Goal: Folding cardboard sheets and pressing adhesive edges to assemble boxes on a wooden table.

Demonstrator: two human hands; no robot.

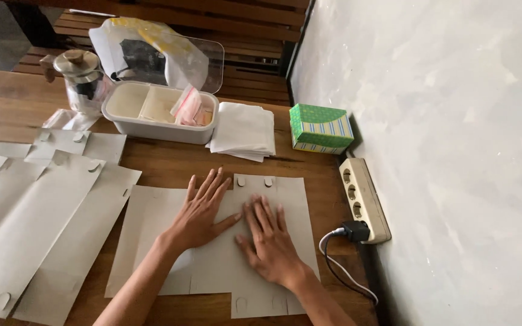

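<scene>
Two flat palms press our die-cut cardboard sheet [212,265] near the surface's [170,166] right edge: left hand [200,211] and right hand [270,238], fingers spread, gripping nothing. We judge even, outward pressure flattens best. More sheets [37,217] lie leftward.

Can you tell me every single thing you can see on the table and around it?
flat card sheet: one, grey-beige, under both hands
card sheets: several, grey-beige, spread at left
storage box: one, white, clear lid open, table back
paper stack: one, white, right of the box
tissue box: one, green striped, by the wall
kettle: one, metal, back left
power strip: one, cream, along the wall, black plug in
table: one, brown wood
left hand: flat, fingers spread
right hand: flat, fingers spread
</scene>
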